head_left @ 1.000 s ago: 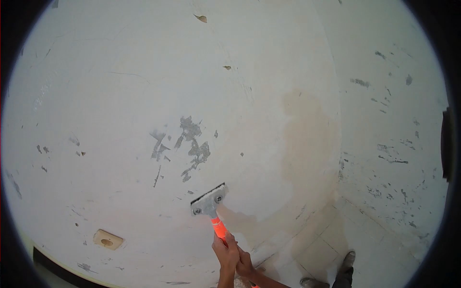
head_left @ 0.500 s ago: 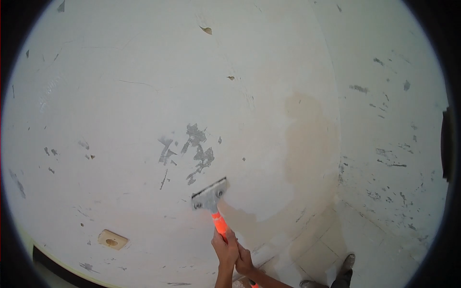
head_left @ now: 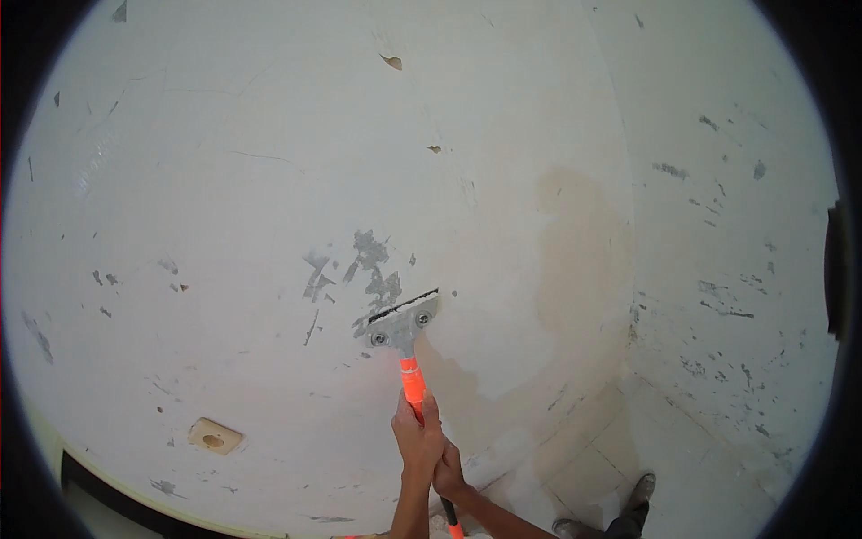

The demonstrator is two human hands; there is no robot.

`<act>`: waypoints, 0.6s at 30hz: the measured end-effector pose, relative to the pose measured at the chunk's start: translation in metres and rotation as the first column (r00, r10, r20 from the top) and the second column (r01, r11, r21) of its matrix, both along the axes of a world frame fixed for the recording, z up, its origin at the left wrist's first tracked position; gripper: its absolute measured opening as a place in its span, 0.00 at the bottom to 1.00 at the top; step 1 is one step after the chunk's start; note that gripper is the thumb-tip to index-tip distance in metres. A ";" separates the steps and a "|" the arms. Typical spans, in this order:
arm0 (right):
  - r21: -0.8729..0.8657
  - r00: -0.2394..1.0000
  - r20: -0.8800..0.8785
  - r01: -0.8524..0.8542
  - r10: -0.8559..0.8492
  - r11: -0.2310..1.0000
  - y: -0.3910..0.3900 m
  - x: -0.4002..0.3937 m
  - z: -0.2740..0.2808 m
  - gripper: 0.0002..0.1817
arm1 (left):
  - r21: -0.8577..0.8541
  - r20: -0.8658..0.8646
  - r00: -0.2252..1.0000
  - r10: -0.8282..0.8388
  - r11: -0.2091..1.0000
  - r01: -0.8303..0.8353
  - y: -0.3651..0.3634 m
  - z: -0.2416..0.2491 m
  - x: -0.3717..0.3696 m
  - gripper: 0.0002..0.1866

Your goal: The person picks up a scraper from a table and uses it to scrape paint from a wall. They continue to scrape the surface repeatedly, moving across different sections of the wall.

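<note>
A long-handled wall scraper [head_left: 401, 325] with a wide grey metal head and orange handle lies against the white wall [head_left: 269, 207]. Its blade edge, tilted up to the right, is just below a patch of grey bare spots [head_left: 370, 256]. My left hand [head_left: 418, 438] is closed around the handle under the orange part. Slightly lower and to the right, my right hand [head_left: 452, 473] also wraps the handle, partly hidden behind the left. The dark and orange lower end of the handle shows beneath my hands.
A yellowed wall socket [head_left: 215, 437] is at lower left, above a dark opening with a pale edge. To the right, another scuffed wall [head_left: 727, 225] meets this one at a corner. Shoes [head_left: 642, 492] stand on the tiled floor [head_left: 584, 472]. A dark object [head_left: 835, 269] sits at the right edge.
The scraper head has slid upward along the wall, reaching the lower part of the grey patch. Both hands have moved up slightly with the handle, still gripping it.
</note>
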State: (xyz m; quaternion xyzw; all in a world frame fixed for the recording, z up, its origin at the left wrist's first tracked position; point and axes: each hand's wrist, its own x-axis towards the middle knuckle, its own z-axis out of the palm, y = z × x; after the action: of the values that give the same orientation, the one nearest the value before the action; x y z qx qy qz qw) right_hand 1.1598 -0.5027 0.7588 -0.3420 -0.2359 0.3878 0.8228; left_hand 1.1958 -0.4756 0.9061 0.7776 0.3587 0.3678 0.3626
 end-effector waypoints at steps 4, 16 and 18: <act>0.061 0.983 0.026 0.179 -0.181 0.982 -0.009 -0.019 -0.003 0.22 | 0.016 -0.041 0.999 0.029 0.999 -0.029 -0.001 -0.025 -0.018 0.16; -0.023 0.980 0.142 0.142 -0.137 0.990 -0.007 -0.016 -0.023 0.32 | -0.010 -0.035 0.999 0.032 0.999 -0.032 -0.006 -0.027 -0.019 0.15; -0.031 0.984 0.132 0.123 -0.118 0.992 -0.008 -0.009 -0.018 0.32 | -0.008 -0.051 0.997 0.049 0.999 -0.050 -0.001 -0.026 -0.014 0.16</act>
State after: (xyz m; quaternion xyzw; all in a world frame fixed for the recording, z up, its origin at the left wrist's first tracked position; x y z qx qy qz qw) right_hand 1.1504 -0.5110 0.7404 -0.3963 -0.2603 0.3186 0.8208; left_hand 1.1818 -0.4771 0.8805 0.7760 0.3885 0.3551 0.3476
